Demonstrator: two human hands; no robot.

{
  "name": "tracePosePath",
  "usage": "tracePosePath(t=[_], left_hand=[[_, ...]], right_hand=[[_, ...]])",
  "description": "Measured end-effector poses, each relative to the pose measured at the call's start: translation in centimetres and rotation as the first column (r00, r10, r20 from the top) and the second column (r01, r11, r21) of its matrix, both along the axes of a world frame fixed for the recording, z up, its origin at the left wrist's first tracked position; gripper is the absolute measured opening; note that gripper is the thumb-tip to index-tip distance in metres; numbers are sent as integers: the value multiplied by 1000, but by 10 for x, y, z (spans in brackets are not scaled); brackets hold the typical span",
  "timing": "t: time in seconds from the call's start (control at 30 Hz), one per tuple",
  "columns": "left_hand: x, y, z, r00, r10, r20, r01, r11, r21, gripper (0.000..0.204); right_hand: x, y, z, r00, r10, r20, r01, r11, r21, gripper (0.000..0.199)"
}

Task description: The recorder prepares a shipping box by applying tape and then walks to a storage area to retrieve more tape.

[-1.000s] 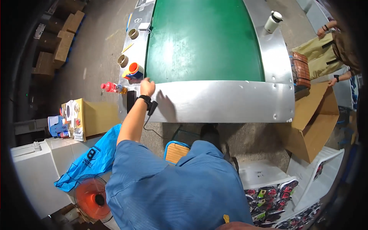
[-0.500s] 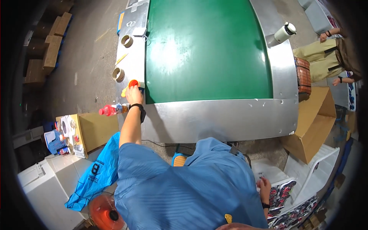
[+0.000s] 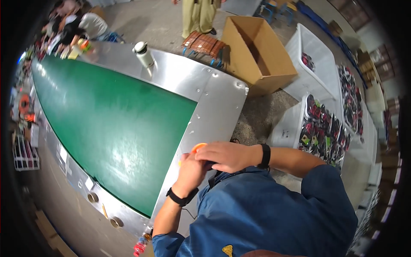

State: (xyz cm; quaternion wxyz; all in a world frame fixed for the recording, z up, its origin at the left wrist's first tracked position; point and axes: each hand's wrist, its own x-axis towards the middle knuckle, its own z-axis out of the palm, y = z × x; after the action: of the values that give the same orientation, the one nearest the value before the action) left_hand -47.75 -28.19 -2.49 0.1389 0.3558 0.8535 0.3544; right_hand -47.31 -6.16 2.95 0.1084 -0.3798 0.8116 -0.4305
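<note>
My left hand point(image 3: 191, 172) and my right hand point(image 3: 229, 156) meet above the near metal edge of the table, close to my body. Between them shows a round thing with a bright orange rim point(image 3: 198, 147), mostly covered by my fingers, so its kind stays unclear. The left fingers are closed around its near side. From the right, my other hand lies over it with its fingers curled and pressed together. A bit of yellow peeks out beside the left hand, and something dark sits beneath the right fingers.
A green belt point(image 3: 120, 128) fills the metal-edged table. Tape rolls point(image 3: 116, 222) and a red-capped bottle point(image 3: 140, 247) stand along its left rim; a pale flask point(image 3: 143, 55) is on the far rim. A cardboard box point(image 3: 274, 79) and white bins point(image 3: 284, 124) of packed goods are to the right.
The view has swung to the right. My left hand has brought the orange-rimmed thing from the table's left rim to in front of me, and my right hand has come up onto it.
</note>
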Motion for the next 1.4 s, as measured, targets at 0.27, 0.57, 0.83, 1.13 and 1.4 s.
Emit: tracePosePath(t=[0.27,0.57,0.83,1.13,1.4], left_hand=[[-23,126,58,866,-500,9,485,834,-264,31],[-35,328,77,706,-489,-513,509,853,-113,38],[-69,462,34,890,-408,-201,437,891,127,36],[-140,565,-105,793,-68,606,165,980,-106,37],[-210,671,-219,7,326,946,-72,943,-324,68]], right_hand=[[57,102,7,943,-326,71,316,941,124,82],[83,267,-19,494,-865,-90,866,481,136,54],[151,485,-54,316,-617,721,938,86,-337,39],[133,590,-16,269,-900,343,954,200,-224,37],[63,669,-13,343,-831,-439,913,405,-53,41]])
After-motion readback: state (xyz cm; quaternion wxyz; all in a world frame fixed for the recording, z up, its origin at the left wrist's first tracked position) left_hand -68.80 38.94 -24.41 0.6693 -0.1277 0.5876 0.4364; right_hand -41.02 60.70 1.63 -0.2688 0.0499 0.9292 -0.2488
